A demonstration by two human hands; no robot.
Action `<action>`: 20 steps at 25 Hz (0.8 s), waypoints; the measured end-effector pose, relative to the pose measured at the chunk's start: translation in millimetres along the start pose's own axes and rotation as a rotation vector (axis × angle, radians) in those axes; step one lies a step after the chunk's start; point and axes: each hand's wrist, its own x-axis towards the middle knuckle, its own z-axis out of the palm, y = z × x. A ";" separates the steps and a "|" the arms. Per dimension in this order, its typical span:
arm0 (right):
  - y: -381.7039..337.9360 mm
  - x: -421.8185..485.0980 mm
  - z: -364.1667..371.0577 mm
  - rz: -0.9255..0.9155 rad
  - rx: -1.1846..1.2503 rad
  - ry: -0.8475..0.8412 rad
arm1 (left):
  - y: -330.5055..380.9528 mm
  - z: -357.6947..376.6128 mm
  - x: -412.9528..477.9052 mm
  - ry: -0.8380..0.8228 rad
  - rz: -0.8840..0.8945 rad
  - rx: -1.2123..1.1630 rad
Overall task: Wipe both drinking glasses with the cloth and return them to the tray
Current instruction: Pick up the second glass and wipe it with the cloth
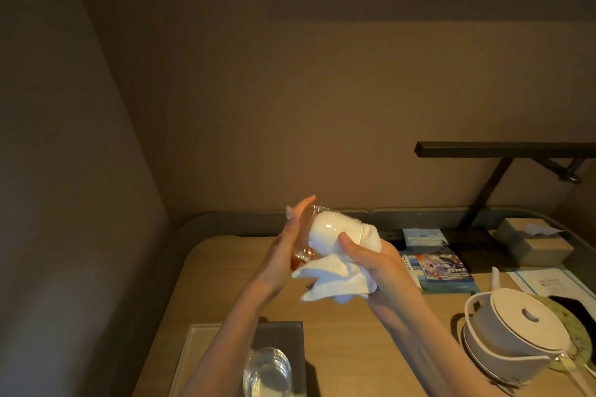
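Your held glass (325,229) is in the air above the back left part of the table (371,338), lying nearly on its side. Its long axis runs left to right, with the thick base to the left and the mouth to the right. Your left hand (287,245) presses straight fingers flat against the base. Your right hand (371,261) is curled around the white cloth (329,280), which is stuffed into the mouth and hangs below it. The second glass (267,371) stands upright, mouth up, on the tray (200,358), under your left forearm near the table's left edge. Bare tabletop lies between the tray and the kettle (512,342) on the right. Brochures (442,264) lie just right of your right hand.
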 end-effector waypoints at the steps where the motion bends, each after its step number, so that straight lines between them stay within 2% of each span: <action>1: -2.2 -3.4 2.8 -0.089 -0.147 0.034 | 6.0 -1.6 1.0 -0.027 -0.085 0.017; 4: 2.1 -7.4 11.6 -0.223 -0.693 0.018 | 17.7 -0.2 5.3 -0.019 -0.328 0.032; 6: 7.8 -8.9 15.9 -0.239 -0.938 -0.033 | 16.4 9.8 6.2 0.063 -0.352 -0.039; 7: 7.5 -9.5 15.6 -0.242 -0.965 -0.055 | 13.3 15.8 5.2 0.116 -0.329 -0.082; 9: -0.7 -10.3 12.8 -0.153 -0.792 -0.104 | 6.3 22.8 1.4 0.206 -0.250 -0.159; 12: -15.4 -10.4 4.5 0.094 -0.243 -0.144 | -13.2 24.9 -4.1 0.297 -0.036 -0.143; 15: -19.1 -6.1 -2.9 0.157 -0.008 -0.122 | -18.4 18.5 -9.4 0.206 0.183 -0.067; 16: -16.7 -5.8 -3.5 0.130 -0.008 -0.109 | -13.8 16.1 -10.5 0.125 0.169 -0.116; 18: -12.8 -8.8 -0.1 0.048 -0.060 -0.064 | -5.6 9.4 -10.4 0.029 0.019 -0.166; 20: -12.0 -13.3 4.2 -0.080 -0.193 -0.027 | 11.0 2.3 -9.5 0.036 -0.187 -0.013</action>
